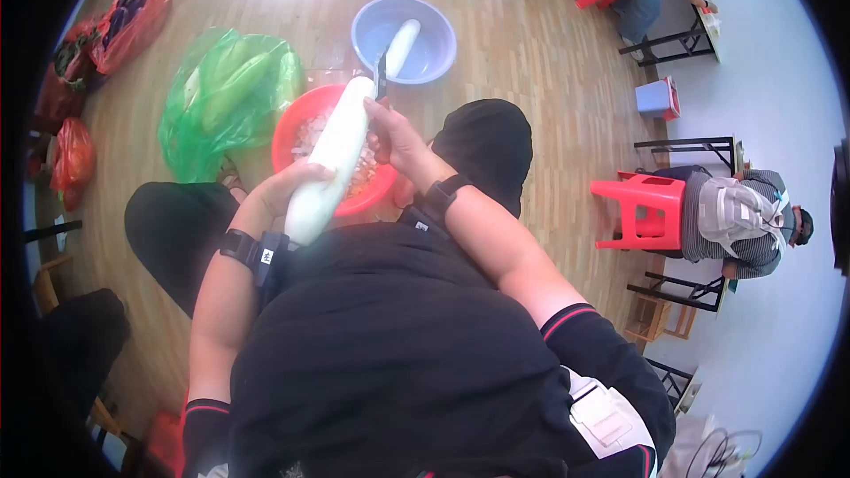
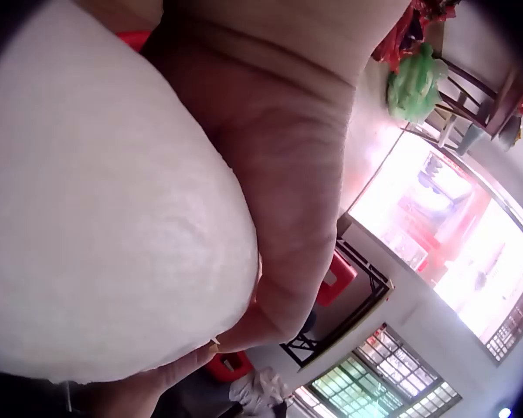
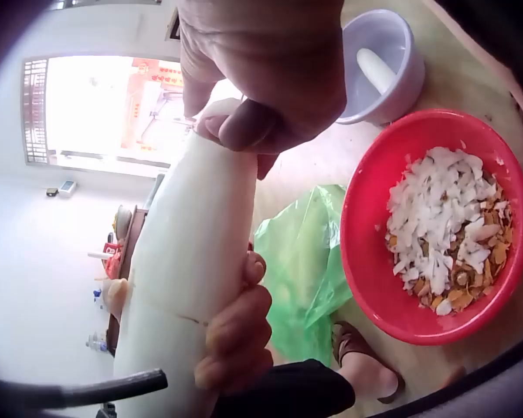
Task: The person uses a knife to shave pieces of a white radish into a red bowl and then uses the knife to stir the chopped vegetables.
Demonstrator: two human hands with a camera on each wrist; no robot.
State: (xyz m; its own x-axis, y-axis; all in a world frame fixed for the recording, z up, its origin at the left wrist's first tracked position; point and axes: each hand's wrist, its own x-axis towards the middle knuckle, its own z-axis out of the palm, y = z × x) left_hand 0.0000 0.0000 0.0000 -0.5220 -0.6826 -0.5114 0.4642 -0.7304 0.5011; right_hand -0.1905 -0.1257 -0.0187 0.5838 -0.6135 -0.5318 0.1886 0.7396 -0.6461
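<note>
So, white vegetable [image 1: 341, 143] is mid-frame in head view, over red basin [image 1: 285, 124] of scraps [image 3: 436, 213]; both hands curled: left hand [image 1: 299, 182] grips its body, right hand [image 1: 397, 137] grips dark tool [image 1: 382, 78] at its upper end. Lavender basin [image 1: 434, 51], upper centre, holds second vegetable [image 1: 404, 48].

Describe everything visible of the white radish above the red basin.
The white radish is long and thick, its bare surface smooth and faintly glossy, rounded at the near end and tapering toward the far one. A thin brownish line crosses its side. It slants above the red basin, gripped by the left hand; the right hand touches it near the far end, beside a dark tool.
</note>
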